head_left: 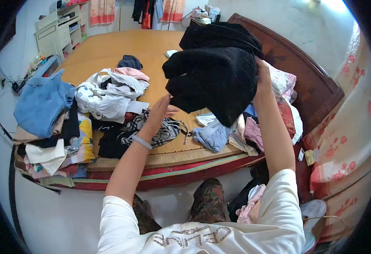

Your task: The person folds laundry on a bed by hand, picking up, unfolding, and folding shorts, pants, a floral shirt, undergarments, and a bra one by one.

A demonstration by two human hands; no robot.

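A large black garment (pixel 219 76), bunched and partly folded over, hangs in the air above the bed. My right hand (pixel 261 74) grips its right side, the fingers mostly hidden by the cloth. At the garment's lower left edge is my left hand (pixel 163 109), its fingers stretched out and apart; whether they touch the cloth is hard to tell. Below lie a black-and-white checked garment (pixel 164 130) with a drawstring and a light blue crumpled garment (pixel 214 134). A heap of white clothes (pixel 109 95) sits left of my left hand.
Folded clothes topped by blue denim (pixel 39 103) are stacked at the bed's left corner. More clothes and a patterned pillow (pixel 280 80) lie by the brown headboard (pixel 287 55). A floral curtain (pixel 342 144) hangs at right. Pink cloth (pixel 253 207) lies low beside my leg.
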